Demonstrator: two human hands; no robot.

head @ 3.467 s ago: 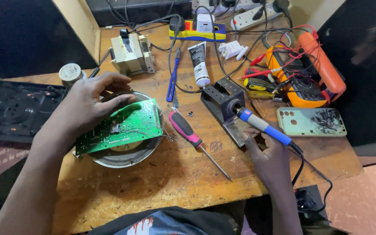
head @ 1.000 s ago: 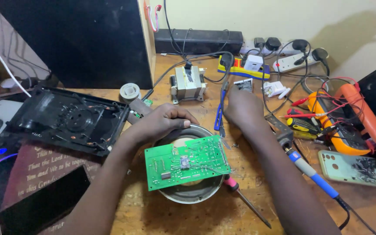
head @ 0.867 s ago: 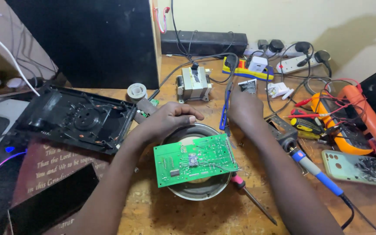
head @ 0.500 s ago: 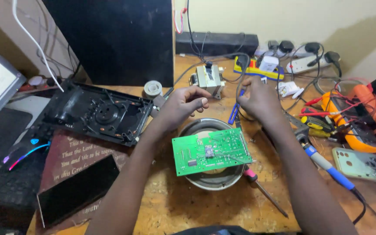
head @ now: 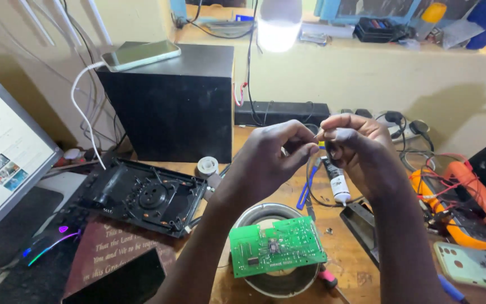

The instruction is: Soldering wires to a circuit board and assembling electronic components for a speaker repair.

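Circuit board (head: 277, 246) on round coil (head: 279, 278), plastic housing (head: 142, 195) to its left.

A very small, thin pale piece (head: 320, 135) is pinched between both hands, raised above the green circuit board (head: 277, 246).

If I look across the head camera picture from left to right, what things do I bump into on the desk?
Computer screen → glowing mouse → black plastic cover → green circuit board on a round metal ring → white tube → orange meter → pale green phone.
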